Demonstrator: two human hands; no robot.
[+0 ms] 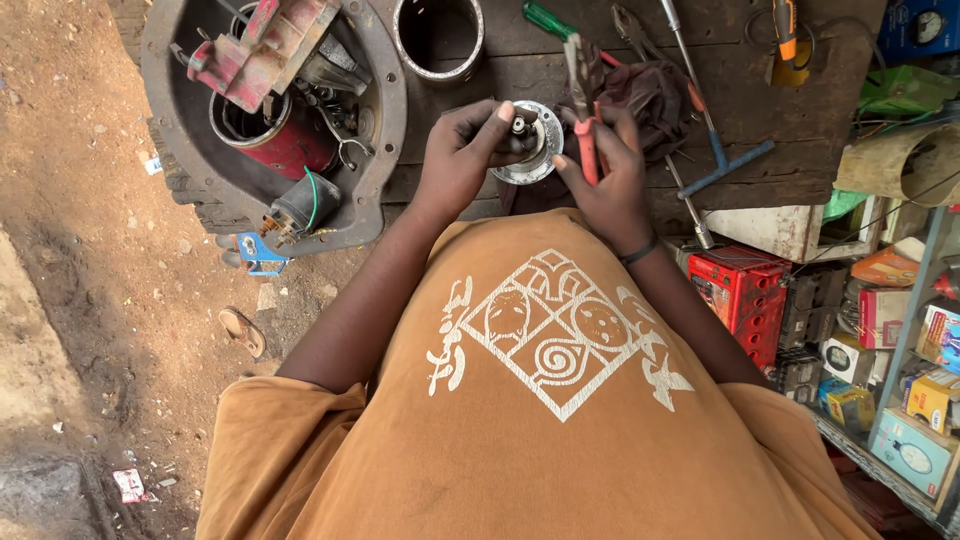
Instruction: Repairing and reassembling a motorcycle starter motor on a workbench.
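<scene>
A repair workshop: tool-strewn wooden bench [790, 150], dirt floor [70, 200], shelved batteries [742, 290].

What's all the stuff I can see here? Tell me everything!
Round metal part: one, silver, held over the bench.
Pliers: one, red handles, in the right hand.
Screwdriver: one, green handle, bench top.
Metal ring: one, grey, bench top.
Round housing: one, grey, left, full of parts.
Red can: one, inside the housing.
Dark cloth: one, maroon, on the bench.
T-wrench: one, blue, bench right.
Battery: one, red, lower right.
Boxes: several, mixed colours, right shelves.
Sandal: one, on the dirt.
Left hand: holds the round part.
Right hand: grips the pliers.
</scene>
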